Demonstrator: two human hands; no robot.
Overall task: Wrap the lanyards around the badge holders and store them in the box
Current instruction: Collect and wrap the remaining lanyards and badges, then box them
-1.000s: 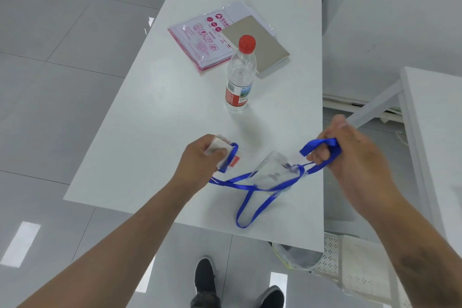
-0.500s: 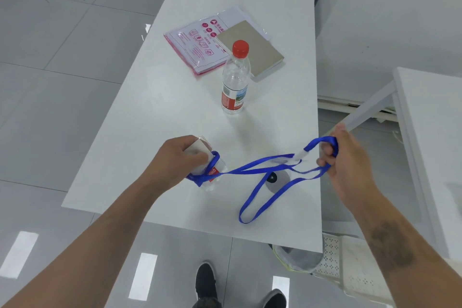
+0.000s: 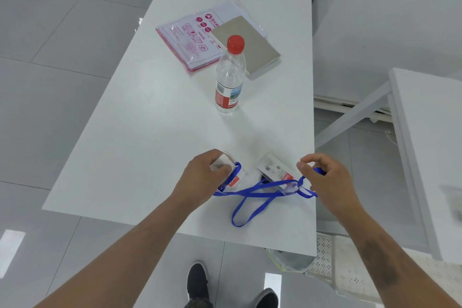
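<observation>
My left hand [image 3: 205, 177] grips a clear badge holder [image 3: 231, 172] with a red label, and a blue lanyard loops once around it. My right hand [image 3: 322, 177] pinches the blue lanyard [image 3: 252, 205] near the table's right edge. A second clear badge holder [image 3: 276, 172] with a red label lies flat on the white table [image 3: 150, 132] between my hands, under the crossing straps. A loop of lanyard trails toward the table's near edge. I see no box on the table.
An upright water bottle [image 3: 230, 75] with a red cap stands behind my hands. Farther back lie a pink-edged plastic bag [image 3: 190, 37] and a grey notebook [image 3: 247, 45]. A white perforated basket [image 3: 335, 257] sits on the floor at the right; another white table [image 3: 430, 145] stands beyond.
My right hand has moved in toward the left hand, slackening the lanyard. The second badge holder, lifted a second ago, now lies flat on the table.
</observation>
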